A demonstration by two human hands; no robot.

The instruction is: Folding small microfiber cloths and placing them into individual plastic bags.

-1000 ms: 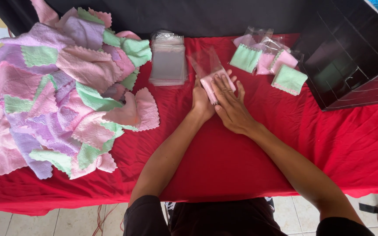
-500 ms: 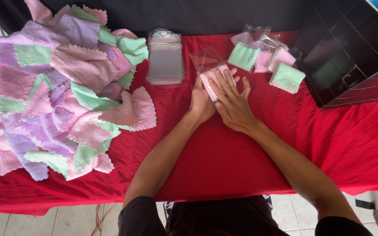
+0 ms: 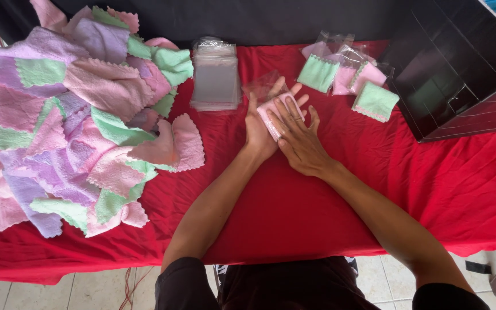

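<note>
A loose heap of pink, purple and green cloths (image 3: 81, 120) covers the left of the red tablecloth (image 3: 294, 212), with a stack of clear bags (image 3: 215, 80) just right of it. At the centre, the left hand (image 3: 259, 129) cups a folded pink cloth (image 3: 278, 112) from the side, fingers curled against it, while the right hand (image 3: 299, 138) lies flat on top, fingers extended and pressing. Bagged cloths (image 3: 348, 80) lie beyond, beside a dark box (image 3: 460, 63).

A small packing workspace: a red-draped table (image 3: 431, 189) heaped with pastel cloths (image 3: 70, 120), clear bags (image 3: 215, 80), tiled floor (image 3: 41, 293).
</note>
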